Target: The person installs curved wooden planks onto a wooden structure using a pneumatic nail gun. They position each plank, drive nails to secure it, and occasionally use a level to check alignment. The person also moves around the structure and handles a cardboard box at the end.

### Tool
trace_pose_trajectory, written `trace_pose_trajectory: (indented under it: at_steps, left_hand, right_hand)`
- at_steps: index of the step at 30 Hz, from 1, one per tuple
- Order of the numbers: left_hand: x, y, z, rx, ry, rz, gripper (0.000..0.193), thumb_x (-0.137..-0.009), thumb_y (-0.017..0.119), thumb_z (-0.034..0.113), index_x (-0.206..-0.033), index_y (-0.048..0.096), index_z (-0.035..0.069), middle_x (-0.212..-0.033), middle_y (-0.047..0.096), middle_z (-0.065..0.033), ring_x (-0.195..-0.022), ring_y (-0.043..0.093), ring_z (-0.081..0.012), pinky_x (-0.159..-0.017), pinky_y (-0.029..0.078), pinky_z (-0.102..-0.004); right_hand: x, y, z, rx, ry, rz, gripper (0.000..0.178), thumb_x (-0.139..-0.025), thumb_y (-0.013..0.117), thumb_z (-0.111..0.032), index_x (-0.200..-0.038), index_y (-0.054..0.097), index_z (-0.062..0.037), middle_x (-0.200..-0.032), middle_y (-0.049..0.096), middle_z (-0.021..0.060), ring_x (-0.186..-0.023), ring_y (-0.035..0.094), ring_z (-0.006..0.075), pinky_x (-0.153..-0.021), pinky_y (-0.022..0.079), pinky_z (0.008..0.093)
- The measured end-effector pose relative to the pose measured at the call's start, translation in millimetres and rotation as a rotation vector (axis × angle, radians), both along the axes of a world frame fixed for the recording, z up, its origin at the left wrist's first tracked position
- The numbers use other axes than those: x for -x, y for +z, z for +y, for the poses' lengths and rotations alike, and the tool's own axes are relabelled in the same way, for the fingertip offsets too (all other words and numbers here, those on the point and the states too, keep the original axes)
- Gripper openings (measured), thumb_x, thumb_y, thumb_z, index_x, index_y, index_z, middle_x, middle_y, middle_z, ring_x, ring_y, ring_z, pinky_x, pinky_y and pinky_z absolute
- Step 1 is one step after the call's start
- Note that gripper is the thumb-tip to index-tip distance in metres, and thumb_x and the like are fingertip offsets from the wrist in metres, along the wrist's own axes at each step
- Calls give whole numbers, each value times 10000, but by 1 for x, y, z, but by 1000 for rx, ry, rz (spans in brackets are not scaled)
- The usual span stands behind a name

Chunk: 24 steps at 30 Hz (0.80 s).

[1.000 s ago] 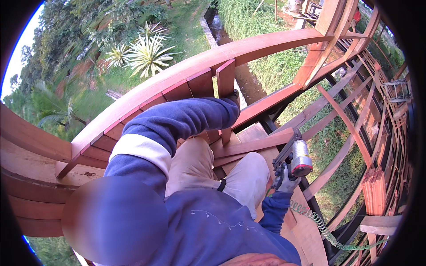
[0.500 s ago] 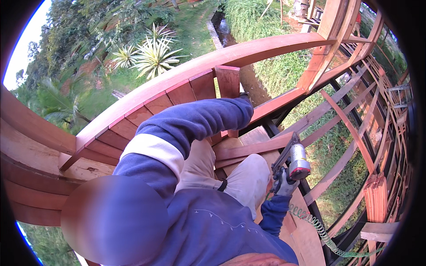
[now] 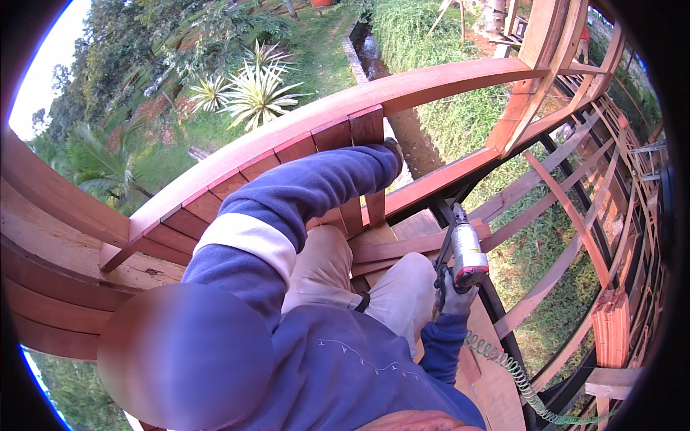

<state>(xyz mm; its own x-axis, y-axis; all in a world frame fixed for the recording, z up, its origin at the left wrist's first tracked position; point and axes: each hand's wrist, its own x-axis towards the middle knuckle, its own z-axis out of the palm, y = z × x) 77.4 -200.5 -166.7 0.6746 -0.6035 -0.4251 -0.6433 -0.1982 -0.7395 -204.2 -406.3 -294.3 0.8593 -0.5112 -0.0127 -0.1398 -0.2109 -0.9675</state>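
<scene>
My left arm reaches across a row of reddish wooden slats (image 3: 295,148) set side by side under a curved rail (image 3: 323,108). Its dark-gloved left hand (image 3: 393,152) is at the right edge of the end slat (image 3: 367,128) and appears closed on it; most of the fingers are hidden. That slat now stands upright against its neighbour. Lower right, my gloved right hand (image 3: 457,296) is wrapped round the grip of a nail gun (image 3: 468,250) with a silver body and red cap. The tool's nose points away from me, apart from the slats.
A coiled green air hose (image 3: 514,370) runs off to the lower right. Loose boards (image 3: 402,249) lie beyond my knees. Open framing with dark beams (image 3: 503,305) spans greenery at right, beside a stack of wood strips (image 3: 611,330). A stream runs below.
The end slat has gone from tilted, with a gap, to lined up against its neighbour, my left hand shifting left with it. The nail gun has swung slightly left, its nose now pointing forward.
</scene>
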Motion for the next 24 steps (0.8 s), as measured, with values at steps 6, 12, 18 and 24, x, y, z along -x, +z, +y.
trace_pose_trajectory:
  at_steps: [6, 12, 18, 24]
  left_hand:
    - [-21, -44, 59, -106, 247, -37, 264, -844, 569, 316, -979, 732, 157, -978, 690, -71, -962, 596, -240, -895, 387, -449]
    - [3, -4, 54, -6, 42, 40, 252, -860, 551, 299, -998, 727, 183, -990, 692, -32, -954, 600, -240, -890, 395, -438]
    - [-3, -14, 55, 18, 11, 49, 252, -855, 553, 278, -1006, 723, 169, -1018, 686, -51, -960, 600, -248, -886, 401, -438]
    - [5, -5, 54, -7, -36, 12, 257, -846, 557, 265, -1007, 720, 149, -1035, 681, -65, -977, 596, -252, -904, 395, -436]
  right_hand:
    - [-30, 54, 35, 91, 279, -244, 493, -701, 810, -232, -1043, 569, 30, -896, 629, 141, -815, 630, 270, -736, 494, 392]
    - [-46, 59, 42, 361, 442, -323, 325, -696, 788, -171, -960, 634, -58, -811, 631, 118, -716, 617, 286, -647, 475, 400]
    - [-52, 39, 51, 507, 414, -412, 240, -718, 804, -207, -920, 683, -158, -837, 598, 68, -774, 559, 271, -696, 407, 415]
    - [-57, 42, 48, 437, 495, -325, 350, -691, 798, -225, -961, 634, -75, -832, 610, 120, -724, 587, 312, -672, 447, 430]
